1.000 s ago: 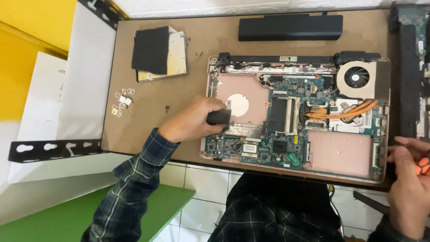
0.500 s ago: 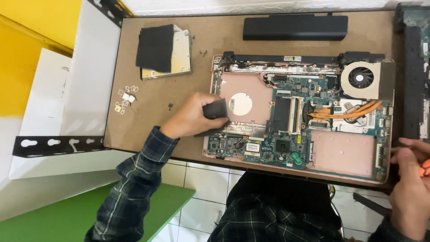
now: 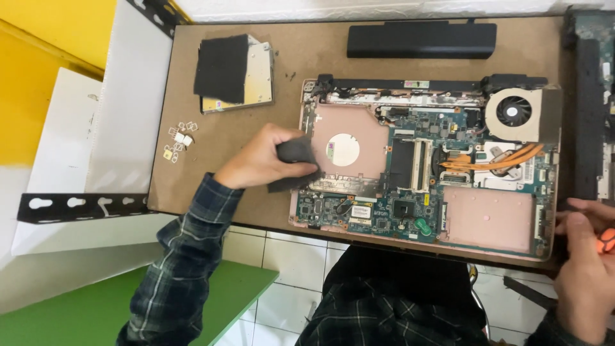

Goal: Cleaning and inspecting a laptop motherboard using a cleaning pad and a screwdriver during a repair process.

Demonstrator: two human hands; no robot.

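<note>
A brown board tabletop [image 3: 269,192] sits against a yellow and white wall, over white floor tiles, and the opened laptop base [image 3: 426,170] on it serves as the landmark for everything else. The base lies with its cover already off, so the green circuit board, the pink metal shields, the copper heat pipes and the round fan [image 3: 514,112] at its far right corner all show. Just beyond its far edge lies the long black battery [image 3: 421,40], taken out. To the far left of the base rests the flat drive [image 3: 236,74] with a dark pad on top, and further left, nearer the person, a small cluster of tiny loose parts [image 3: 178,140]. The left hand [image 3: 259,160] is closed around a small dark grey pad [image 3: 296,163], fingers curled over it, pressing it at the left edge of the base beside the pink shield. The right hand [image 3: 586,269], at the near right corner of the base, is curled around something orange; what it is I cannot tell. The strip-down looks well advanced, yet the main board and fan remain in place.
</note>
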